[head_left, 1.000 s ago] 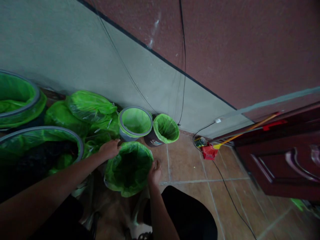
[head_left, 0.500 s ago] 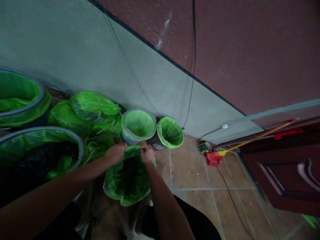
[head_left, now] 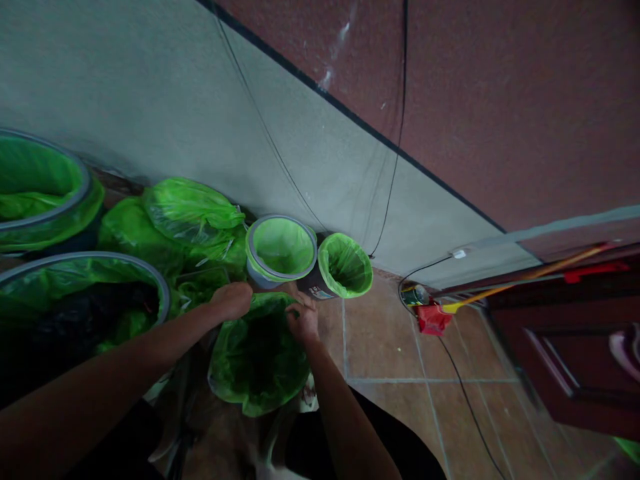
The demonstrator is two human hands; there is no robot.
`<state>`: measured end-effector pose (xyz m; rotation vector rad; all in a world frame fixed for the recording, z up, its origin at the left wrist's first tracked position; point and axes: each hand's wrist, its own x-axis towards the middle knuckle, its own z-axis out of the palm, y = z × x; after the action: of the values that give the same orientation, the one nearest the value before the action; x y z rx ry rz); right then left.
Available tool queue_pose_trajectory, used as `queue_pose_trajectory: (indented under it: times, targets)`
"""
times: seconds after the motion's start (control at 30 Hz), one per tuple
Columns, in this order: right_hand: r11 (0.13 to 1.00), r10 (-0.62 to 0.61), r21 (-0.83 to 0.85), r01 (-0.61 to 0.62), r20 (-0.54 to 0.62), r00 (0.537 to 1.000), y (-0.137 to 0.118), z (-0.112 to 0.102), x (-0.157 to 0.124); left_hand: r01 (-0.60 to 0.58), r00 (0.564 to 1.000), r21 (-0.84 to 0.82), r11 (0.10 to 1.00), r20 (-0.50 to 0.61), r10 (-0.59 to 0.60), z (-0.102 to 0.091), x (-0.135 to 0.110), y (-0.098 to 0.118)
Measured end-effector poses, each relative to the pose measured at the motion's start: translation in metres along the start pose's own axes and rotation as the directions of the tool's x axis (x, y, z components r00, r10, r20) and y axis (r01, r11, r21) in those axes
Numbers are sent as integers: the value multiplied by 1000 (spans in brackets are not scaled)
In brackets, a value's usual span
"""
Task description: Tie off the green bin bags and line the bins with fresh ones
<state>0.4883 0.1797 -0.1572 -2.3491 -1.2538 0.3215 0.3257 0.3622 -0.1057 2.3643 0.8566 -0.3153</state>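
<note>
A bin lined with a green bin liner (head_left: 260,401) stands low in front of me, its mouth facing up and its inside dark. My left hand (head_left: 232,302) is closed at the far left of the rim, on the liner's edge; its fingertips are partly hidden. At the far right of the rim, my right hand (head_left: 304,321) has curled fingers around the liner's edge. Just beyond my hands stand a small grey-rimmed bin (head_left: 283,274) and a dark bin (head_left: 316,283), both lined in green.
Two large lined bins stand at left, the nearer one (head_left: 161,293) holding a black bag (head_left: 95,317). Tied green bags (head_left: 193,210) lie against the wall (head_left: 150,100). A red dustpan (head_left: 433,319), a yellow-handled broom (head_left: 470,295) and a black cable (head_left: 465,397) are at right.
My hands have moved apart along the far rim, and the liner's mouth is spread wider. My right hand has shifted right and slightly down. The view has shifted a little.
</note>
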Motion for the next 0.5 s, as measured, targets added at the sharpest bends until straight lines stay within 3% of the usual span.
queue_pose_trajectory:
  times: [0.07, 0.13, 0.2, 0.3, 0.5]
  targets:
    - [990, 76, 125, -61, -121, 990, -1, -5, 8, 24, 999, 25, 999, -50, -23, -2, 6, 6]
    - [967, 176, 211, -144, -146, 973, -2, -6, 19, 35, 992, 12, 999, -118, -33, -1, 13, 15]
    - [950, 218, 244, -193, -78, 973, -4, -4, 28, 22, 988, -14, 1000, -152, -24, 4, 21, 24]
    - [959, 187, 212, -189, 32, 982, -3, 5, 35, -21, 993, -29, 999, -116, 18, 17, 30, 35]
    - [983, 137, 109, -148, 105, 985, 4, 12, 30, -71, 997, 52, 996, -31, 72, 36, 31, 37]
